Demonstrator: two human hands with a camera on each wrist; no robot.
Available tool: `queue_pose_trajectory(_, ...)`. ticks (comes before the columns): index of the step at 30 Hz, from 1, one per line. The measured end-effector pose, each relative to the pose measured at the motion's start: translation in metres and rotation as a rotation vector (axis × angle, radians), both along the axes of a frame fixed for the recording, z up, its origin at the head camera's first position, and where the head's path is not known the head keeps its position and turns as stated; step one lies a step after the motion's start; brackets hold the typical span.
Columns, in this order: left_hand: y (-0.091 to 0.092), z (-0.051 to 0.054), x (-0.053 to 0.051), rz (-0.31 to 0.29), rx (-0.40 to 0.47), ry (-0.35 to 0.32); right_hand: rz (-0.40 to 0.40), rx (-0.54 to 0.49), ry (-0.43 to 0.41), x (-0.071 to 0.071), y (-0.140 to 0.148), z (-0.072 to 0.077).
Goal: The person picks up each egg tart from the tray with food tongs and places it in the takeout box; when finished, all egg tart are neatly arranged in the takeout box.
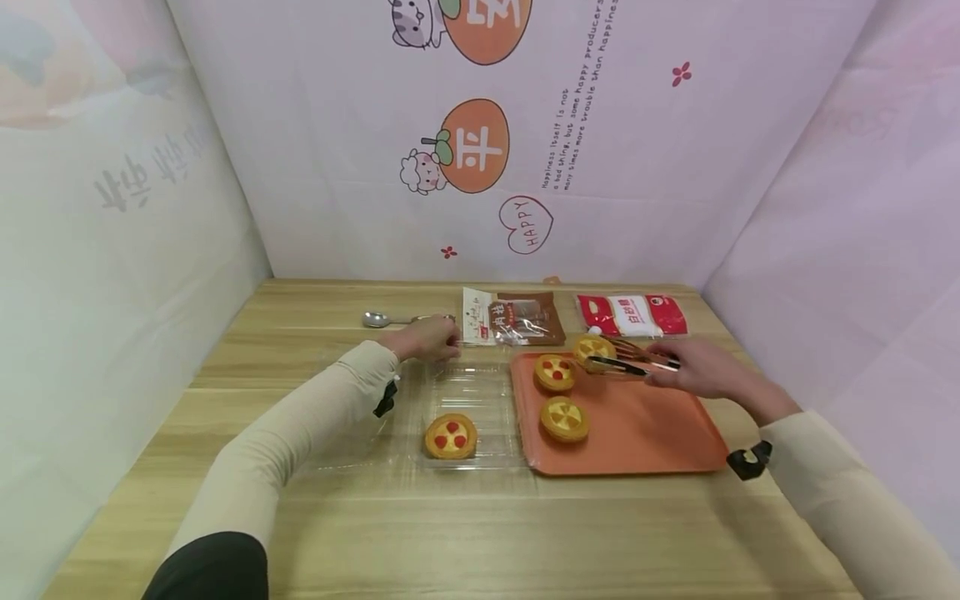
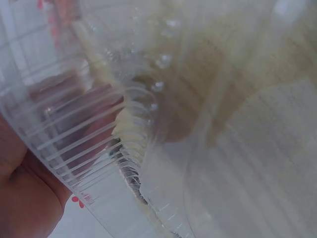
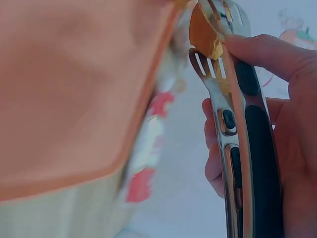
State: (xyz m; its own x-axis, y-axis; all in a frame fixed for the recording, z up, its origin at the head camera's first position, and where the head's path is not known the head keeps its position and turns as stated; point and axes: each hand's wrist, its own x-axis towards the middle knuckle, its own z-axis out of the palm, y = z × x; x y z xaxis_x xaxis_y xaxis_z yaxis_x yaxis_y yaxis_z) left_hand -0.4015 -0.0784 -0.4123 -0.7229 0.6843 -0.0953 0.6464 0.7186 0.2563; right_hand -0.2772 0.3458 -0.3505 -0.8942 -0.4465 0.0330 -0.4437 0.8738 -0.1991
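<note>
My right hand (image 1: 693, 368) grips metal tongs (image 1: 621, 367) with black handle parts, their tips around a yellow tart (image 1: 595, 352) at the orange tray's back left corner. Up close, in the right wrist view, thumb and fingers (image 3: 277, 52) squeeze the tongs (image 3: 243, 124). My left hand (image 1: 429, 337) holds the back edge of a clear plastic container (image 1: 476, 392); the left wrist view shows that hand (image 2: 29, 198) against the ridged plastic (image 2: 89, 134). Inside the container's front lies a tart with red pieces (image 1: 451, 437).
On the orange tray (image 1: 645, 433) sit a red-topped tart (image 1: 555, 372) and a yellow tart (image 1: 565, 419). Behind are a spoon (image 1: 377, 319), a brown packet (image 1: 525, 318) and a red and white packet (image 1: 632, 315). The container's clear lid (image 1: 348, 433) spreads to the left.
</note>
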Motion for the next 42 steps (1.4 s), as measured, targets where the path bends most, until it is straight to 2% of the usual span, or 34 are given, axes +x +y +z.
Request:
queue_pose_trajectory(5,-0.002,-0.003,-0.001,0.005,0.009,-0.011,0.061,0.037,-0.013,-0.002,-0.046,0.024)
queue_pose_trajectory(10,-0.002,-0.004,-0.001,0.006,0.010,-0.003,0.203,0.107,-0.037,-0.003,-0.098,0.035)
queue_pose_trajectory(15,-0.002,-0.002,-0.001,0.015,0.000,0.006,0.327,0.260,-0.062,-0.001,-0.144,0.044)
queue_pose_trajectory(19,-0.002,-0.004,-0.003,0.013,0.000,0.008,0.357,0.381,-0.080,0.000,-0.171,0.049)
queue_pose_trajectory(24,-0.002,-0.006,-0.004,0.005,-0.010,0.032,0.339,0.463,-0.114,0.001,-0.186,0.047)
queue_pose_trajectory(28,-0.001,-0.003,-0.002,0.012,-0.005,0.022,0.321,0.490,-0.128,0.000,-0.190,0.043)
queue_pose_trajectory(33,0.000,0.000,0.000,0.017,-0.005,0.013,0.316,0.508,-0.111,-0.001,-0.192,0.038)
queue_pose_trajectory(42,-0.002,-0.002,-0.003,0.001,0.014,-0.010,0.317,0.493,-0.121,-0.002,-0.191,0.036)
